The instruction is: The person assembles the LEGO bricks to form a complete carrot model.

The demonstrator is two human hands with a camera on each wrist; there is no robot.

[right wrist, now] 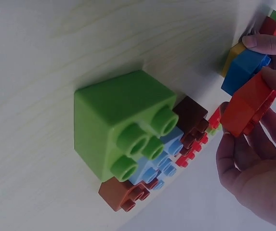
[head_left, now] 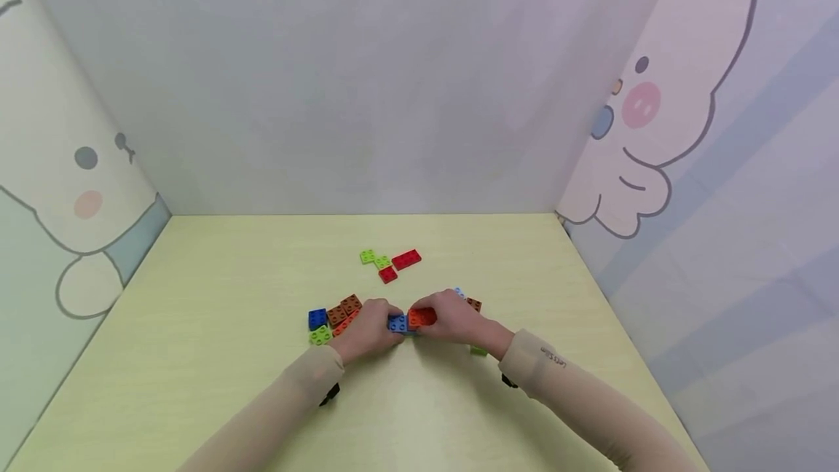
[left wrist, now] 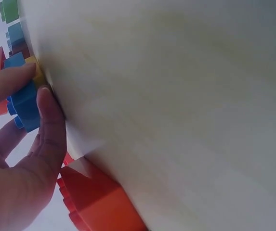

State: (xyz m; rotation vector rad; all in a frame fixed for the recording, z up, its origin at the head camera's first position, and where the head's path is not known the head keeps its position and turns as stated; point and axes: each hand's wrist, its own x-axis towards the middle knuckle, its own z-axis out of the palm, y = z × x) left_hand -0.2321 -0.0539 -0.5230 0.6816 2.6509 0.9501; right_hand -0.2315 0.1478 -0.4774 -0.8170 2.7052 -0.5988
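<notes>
While the left hand (head_left: 370, 330) pinches a blue brick (head_left: 397, 324) set on a yellow brick (right wrist: 230, 58), the right hand (head_left: 459, 317) grips an orange brick (head_left: 422, 317) at the blue brick's three-o'clock end; whether those two are joined, I cannot tell. Near the left hand, toward nine and ten o'clock, lie a lime brick (head_left: 320, 335), a dark blue brick (head_left: 317, 319) and brown bricks (head_left: 350, 304). A green brick (head_left: 479, 350) sits at the right hand's five o'clock. Farther off, toward twelve o'clock on the table (head_left: 262, 261), are red bricks (head_left: 407, 259).
</notes>
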